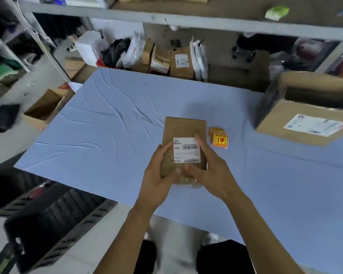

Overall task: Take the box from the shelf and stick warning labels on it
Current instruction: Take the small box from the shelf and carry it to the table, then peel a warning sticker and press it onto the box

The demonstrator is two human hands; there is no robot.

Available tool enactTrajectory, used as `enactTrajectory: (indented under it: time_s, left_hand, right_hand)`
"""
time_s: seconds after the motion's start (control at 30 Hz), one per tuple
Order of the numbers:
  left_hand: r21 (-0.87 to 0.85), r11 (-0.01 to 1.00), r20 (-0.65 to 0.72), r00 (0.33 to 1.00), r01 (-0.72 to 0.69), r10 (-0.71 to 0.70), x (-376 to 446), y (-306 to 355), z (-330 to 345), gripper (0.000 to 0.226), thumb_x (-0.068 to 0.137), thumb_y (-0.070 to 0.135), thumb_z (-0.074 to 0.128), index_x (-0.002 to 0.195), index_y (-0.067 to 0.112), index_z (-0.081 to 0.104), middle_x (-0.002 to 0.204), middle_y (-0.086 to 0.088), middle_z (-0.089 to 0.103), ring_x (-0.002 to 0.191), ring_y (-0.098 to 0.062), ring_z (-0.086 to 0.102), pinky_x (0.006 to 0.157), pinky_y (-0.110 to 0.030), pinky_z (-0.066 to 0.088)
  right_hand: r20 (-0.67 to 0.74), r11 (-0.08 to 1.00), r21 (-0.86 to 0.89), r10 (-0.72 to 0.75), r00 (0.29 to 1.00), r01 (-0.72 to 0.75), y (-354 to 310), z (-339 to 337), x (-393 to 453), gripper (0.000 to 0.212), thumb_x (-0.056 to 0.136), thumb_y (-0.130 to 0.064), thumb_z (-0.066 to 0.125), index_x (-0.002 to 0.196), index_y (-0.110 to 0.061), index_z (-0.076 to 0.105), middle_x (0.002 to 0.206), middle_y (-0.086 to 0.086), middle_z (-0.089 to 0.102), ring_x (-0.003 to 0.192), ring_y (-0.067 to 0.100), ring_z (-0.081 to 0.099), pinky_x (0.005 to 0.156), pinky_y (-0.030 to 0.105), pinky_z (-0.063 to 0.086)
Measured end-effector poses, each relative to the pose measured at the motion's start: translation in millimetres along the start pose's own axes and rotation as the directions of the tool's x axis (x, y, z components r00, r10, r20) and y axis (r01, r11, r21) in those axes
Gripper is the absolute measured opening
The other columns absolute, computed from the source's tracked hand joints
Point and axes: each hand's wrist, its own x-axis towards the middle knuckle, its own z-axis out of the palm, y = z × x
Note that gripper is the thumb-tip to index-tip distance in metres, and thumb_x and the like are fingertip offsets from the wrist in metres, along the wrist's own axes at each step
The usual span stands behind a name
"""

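Observation:
A small brown cardboard box point(183, 128) with a white shipping label on top sits near the middle of the blue table point(107, 123). My left hand point(159, 175) grips its near left side. Its near right side is held by my right hand point(210, 171), fingers over the label's edge. A small stack of yellow and red warning labels point(219, 138) lies on the table just right of the box, touching neither hand.
A large cardboard box point(305, 123) with a white label stands at the table's right edge. Behind the table a grey shelf point(166, 18) holds several parcels and bags. Black crates point(53, 220) and an open carton point(46, 107) sit on the floor at left.

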Motion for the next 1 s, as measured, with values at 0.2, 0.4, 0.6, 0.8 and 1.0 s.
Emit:
enactTrajectory:
  time_s: [0.2, 0.4, 0.6, 0.8, 1.0]
  left_hand:
    - [0.097, 0.976, -0.134, 0.970, -0.193, 0.205, -5.2, -80.5, -6.6, 0.037, 0.092, 0.030, 0.057, 0.129, 0.025, 0.059, 0.139, -0.001, 0.058, 0.131, -0.018, 0.054, 0.113, -0.043, 0.043]
    - [0.353, 0.899, -0.190, 0.921, -0.260, 0.341, -42.5, -95.7, 19.8, 0.046, 0.095, 0.033, 0.053, 0.140, 0.020, 0.052, 0.150, -0.019, 0.027, 0.138, -0.008, 0.042, 0.113, -0.013, 0.032]
    - [0.500, 0.866, -0.338, 0.913, -0.031, 0.228, -41.8, -89.7, 48.0, 0.092, 0.062, 0.062, 0.068, 0.139, 0.040, 0.023, 0.161, -0.012, 0.002, 0.136, -0.043, 0.040, 0.105, -0.053, 0.047]
    - [0.463, 0.884, -0.360, 0.896, -0.069, 0.259, -26.1, -98.0, 40.7, 0.093, 0.055, 0.062, 0.073, 0.135, 0.034, 0.034, 0.148, -0.012, 0.023, 0.128, -0.036, 0.043, 0.102, -0.047, 0.048]
    - [0.230, 0.921, 0.026, 0.948, -0.314, 0.317, 25.4, -104.8, -36.2, 0.093, 0.045, 0.025, 0.081, 0.129, 0.042, 0.043, 0.145, -0.008, 0.031, 0.128, 0.006, 0.039, 0.112, -0.011, 0.033]
  right_hand:
    - [-0.075, 0.985, 0.116, -0.118, 0.990, 0.126, 62.2, 49.3, -3.1, 0.074, 0.088, -0.022, 0.070, 0.148, -0.044, 0.032, 0.120, -0.034, 0.060, 0.103, -0.016, 0.062, 0.081, 0.008, 0.049]
    - [-0.132, 0.973, 0.191, -0.106, 0.986, 0.130, 68.4, 60.6, -16.0, 0.076, 0.091, -0.022, 0.066, 0.152, -0.038, 0.025, 0.123, -0.018, 0.059, 0.110, 0.002, 0.061, 0.070, 0.003, 0.048]
    - [-0.145, 0.984, 0.102, -0.129, 0.981, 0.145, 62.6, 61.7, -16.1, 0.078, 0.089, -0.032, 0.067, 0.153, -0.037, 0.022, 0.129, -0.014, 0.053, 0.120, 0.008, 0.052, 0.096, 0.021, 0.044]
    - [-0.085, 0.986, -0.028, -0.169, 0.982, 0.167, 73.2, 54.1, -3.2, 0.080, 0.079, -0.056, 0.065, 0.148, -0.044, 0.025, 0.151, -0.006, 0.040, 0.138, 0.013, 0.042, 0.115, 0.041, 0.036]
    - [-0.067, 0.863, -0.409, -0.353, 0.933, 0.297, 81.0, 19.8, 22.4, 0.054, 0.089, -0.022, 0.068, 0.136, -0.040, 0.047, 0.162, 0.010, 0.005, 0.154, 0.019, -0.004, 0.110, 0.022, 0.014]
